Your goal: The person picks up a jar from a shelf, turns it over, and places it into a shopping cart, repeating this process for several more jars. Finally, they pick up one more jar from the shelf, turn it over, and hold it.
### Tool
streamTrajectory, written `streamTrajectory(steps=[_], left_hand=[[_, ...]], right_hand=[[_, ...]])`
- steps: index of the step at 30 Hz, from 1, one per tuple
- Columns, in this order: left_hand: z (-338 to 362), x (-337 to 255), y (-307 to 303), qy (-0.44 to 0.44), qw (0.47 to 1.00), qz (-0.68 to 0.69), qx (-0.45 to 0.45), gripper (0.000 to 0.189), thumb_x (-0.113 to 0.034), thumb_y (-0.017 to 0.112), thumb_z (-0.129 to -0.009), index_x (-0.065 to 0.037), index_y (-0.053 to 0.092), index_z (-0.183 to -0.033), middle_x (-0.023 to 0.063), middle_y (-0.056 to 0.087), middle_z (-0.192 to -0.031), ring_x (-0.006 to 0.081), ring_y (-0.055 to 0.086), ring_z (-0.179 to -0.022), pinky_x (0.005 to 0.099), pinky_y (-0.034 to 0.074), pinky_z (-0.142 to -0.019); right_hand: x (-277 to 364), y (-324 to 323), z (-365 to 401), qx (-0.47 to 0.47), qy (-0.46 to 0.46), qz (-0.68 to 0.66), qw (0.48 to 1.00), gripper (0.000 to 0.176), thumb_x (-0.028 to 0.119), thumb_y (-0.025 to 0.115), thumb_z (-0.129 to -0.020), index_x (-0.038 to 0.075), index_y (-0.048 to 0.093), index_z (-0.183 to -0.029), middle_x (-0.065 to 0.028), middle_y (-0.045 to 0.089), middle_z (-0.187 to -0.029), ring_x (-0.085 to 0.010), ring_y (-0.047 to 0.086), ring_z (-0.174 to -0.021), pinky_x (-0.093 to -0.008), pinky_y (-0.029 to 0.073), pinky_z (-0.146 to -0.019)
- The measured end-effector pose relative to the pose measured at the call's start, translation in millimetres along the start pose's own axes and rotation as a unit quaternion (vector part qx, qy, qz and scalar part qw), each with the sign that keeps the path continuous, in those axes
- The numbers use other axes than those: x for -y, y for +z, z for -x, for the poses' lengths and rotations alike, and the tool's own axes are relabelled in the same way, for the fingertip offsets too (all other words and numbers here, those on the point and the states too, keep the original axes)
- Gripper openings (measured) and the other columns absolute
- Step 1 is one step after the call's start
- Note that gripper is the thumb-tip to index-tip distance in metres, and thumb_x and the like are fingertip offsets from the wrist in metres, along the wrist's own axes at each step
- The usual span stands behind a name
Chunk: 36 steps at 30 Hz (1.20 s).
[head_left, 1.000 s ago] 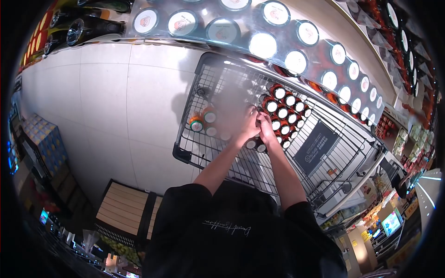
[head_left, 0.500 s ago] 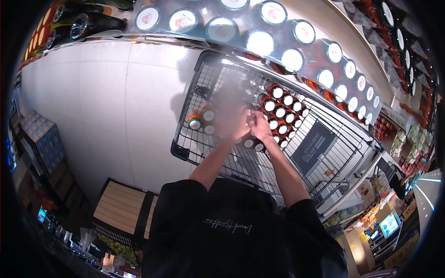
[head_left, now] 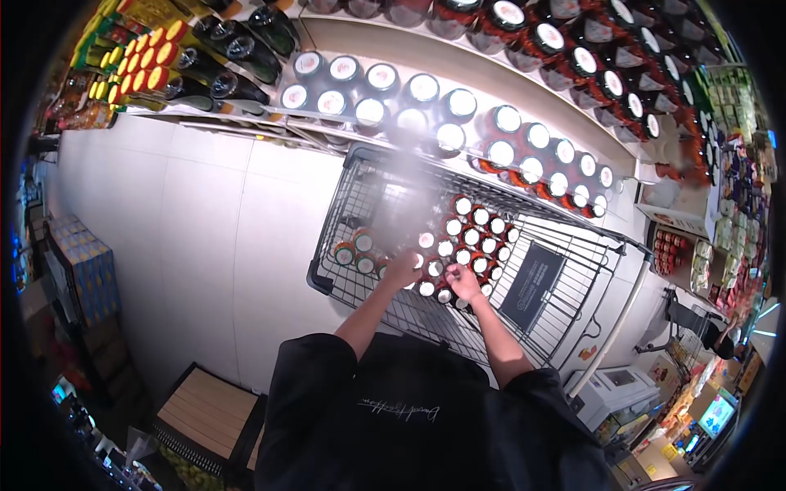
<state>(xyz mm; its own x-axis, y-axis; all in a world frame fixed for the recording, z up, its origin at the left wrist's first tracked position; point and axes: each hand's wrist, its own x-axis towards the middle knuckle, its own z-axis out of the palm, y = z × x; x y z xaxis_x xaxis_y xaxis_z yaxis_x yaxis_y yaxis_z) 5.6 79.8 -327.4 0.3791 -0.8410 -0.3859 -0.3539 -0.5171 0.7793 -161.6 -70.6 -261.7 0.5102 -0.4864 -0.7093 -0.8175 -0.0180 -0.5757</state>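
Red jars with white lids [head_left: 471, 237] stand close together in the metal shopping cart [head_left: 323, 237]. My left hand [head_left: 401, 268] is at the left side of this group, its fingers bent around a white-lidded jar [head_left: 418, 260]. Above the nearer rows is my right hand [head_left: 464, 282], fingers loosely bent and slightly apart, with no jar visible in it. A few orange-red jars with green-edged lids [head_left: 344, 254] stand at the cart's left end. A hazy smear hides part of the basket behind my left hand.
White-lidded jars [head_left: 422, 86] line the shelf beyond the cart, behind a clear front edge. Dark bottles [head_left: 237, 47] lie at upper left. A dark sign [head_left: 532, 282] is fixed to the cart, near its handle [head_left: 610, 348]. A slatted wooden stand [head_left: 205, 413] is at lower left.
My hands, close together before, are now apart, the left one lower and further left among the jars. The view has shifted, showing more of the shelves.
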Motion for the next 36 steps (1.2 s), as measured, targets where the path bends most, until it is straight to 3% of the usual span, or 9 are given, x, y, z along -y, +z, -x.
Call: streamTrajectory(steps=[3,7,12,20,22,25,30,32,36], left_hand=[[21.6,-21.6,-26.4,-0.055,0.997,-0.020,0.041,0.036,-0.030,0.069,-0.073,-0.006,0.058,-0.097,0.0153,0.062,-0.093,0.0348,0.062,-0.092,0.0465,0.049,-0.077],[44.5,-23.0,-35.1,-0.055,0.996,-0.035,0.065,0.038,-0.032,0.071,-0.074,-0.006,0.058,-0.097,0.0163,0.063,-0.093,0.0345,0.063,-0.090,0.0462,0.050,-0.077],[75.5,-49.9,-49.7,-0.104,0.988,-0.070,0.091,0.044,-0.036,0.073,-0.075,-0.006,0.059,-0.104,0.0165,0.064,-0.101,0.0326,0.064,-0.096,0.0439,0.050,-0.082],[98.1,-104.1,-43.2,-0.152,0.971,-0.142,0.120,0.046,-0.034,0.073,-0.077,-0.012,0.056,-0.114,0.0131,0.063,-0.118,0.0314,0.061,-0.109,0.0433,0.048,-0.093],[105.6,-120.8,-43.1,-0.169,0.965,-0.148,0.132,0.044,-0.034,0.072,-0.078,-0.012,0.056,-0.113,0.0130,0.063,-0.116,0.0321,0.061,-0.109,0.0436,0.048,-0.093],[113.4,-131.7,-41.2,-0.170,0.958,-0.201,0.112,0.042,-0.035,0.070,-0.079,-0.012,0.057,-0.111,0.0146,0.064,-0.114,0.0314,0.061,-0.108,0.0437,0.049,-0.092],[118.5,-129.5,-37.0,-0.187,0.945,-0.258,0.073,0.042,-0.039,0.069,-0.080,-0.012,0.058,-0.110,0.0128,0.066,-0.111,0.0299,0.063,-0.106,0.0443,0.048,-0.091],[121.0,-132.3,-42.1,-0.202,0.941,-0.266,0.061,0.040,-0.040,0.067,-0.080,-0.011,0.060,-0.106,0.0111,0.068,-0.104,0.0307,0.064,-0.102,0.0438,0.050,-0.089],[129.6,-129.8,-52.6,-0.196,0.934,-0.292,0.056,0.038,-0.041,0.067,-0.080,-0.011,0.062,-0.104,0.0112,0.069,-0.103,0.0302,0.064,-0.101,0.0438,0.050,-0.089]], right_hand=[[-17.6,-2.5,16.7,-0.021,-0.057,0.008,0.998,0.019,0.016,0.062,-0.086,0.002,0.062,-0.100,-0.0090,0.068,-0.088,-0.0191,0.066,-0.084,-0.0319,0.051,-0.080],[-44.7,-1.8,39.7,-0.013,-0.067,-0.010,0.998,0.017,0.014,0.062,-0.087,0.001,0.061,-0.098,-0.0069,0.069,-0.090,-0.0171,0.066,-0.085,-0.0305,0.051,-0.081],[-68.0,1.2,69.6,-0.051,-0.081,-0.017,0.995,0.021,0.017,0.064,-0.088,0.001,0.062,-0.100,-0.0071,0.069,-0.091,-0.0166,0.066,-0.085,-0.0308,0.052,-0.081],[-84.3,-24.1,112.8,-0.036,-0.133,-0.010,0.990,0.015,0.018,0.066,-0.088,0.004,0.062,-0.088,-0.0069,0.066,-0.085,-0.0130,0.062,-0.080,-0.0298,0.050,-0.075],[-90.1,-31.1,121.1,-0.033,-0.166,-0.050,0.984,0.018,0.021,0.066,-0.089,0.003,0.063,-0.092,-0.0074,0.065,-0.083,-0.0139,0.061,-0.078,-0.0302,0.050,-0.073],[-84.0,-49.4,143.6,-0.083,-0.091,-0.084,0.989,0.029,0.028,0.065,-0.089,0.003,0.062,-0.103,-0.0114,0.068,-0.091,-0.0209,0.067,-0.083,-0.0336,0.052,-0.075],[-112.1,-47.9,155.7,-0.134,-0.100,-0.117,0.979,0.032,0.027,0.067,-0.087,0.002,0.061,-0.104,-0.0134,0.068,-0.092,-0.0245,0.067,-0.082,-0.0355,0.053,-0.073],[-111.5,-47.5,173.4,-0.159,-0.133,0.002,0.978,0.030,0.025,0.067,-0.085,0.002,0.061,-0.103,-0.0139,0.066,-0.094,-0.0286,0.066,-0.086,-0.0377,0.052,-0.075],[-107.5,-37.1,212.2,-0.194,-0.169,0.067,0.964,0.028,0.025,0.068,-0.082,0.004,0.061,-0.100,-0.0144,0.064,-0.094,-0.0326,0.063,-0.090,-0.0415,0.052,-0.076]])
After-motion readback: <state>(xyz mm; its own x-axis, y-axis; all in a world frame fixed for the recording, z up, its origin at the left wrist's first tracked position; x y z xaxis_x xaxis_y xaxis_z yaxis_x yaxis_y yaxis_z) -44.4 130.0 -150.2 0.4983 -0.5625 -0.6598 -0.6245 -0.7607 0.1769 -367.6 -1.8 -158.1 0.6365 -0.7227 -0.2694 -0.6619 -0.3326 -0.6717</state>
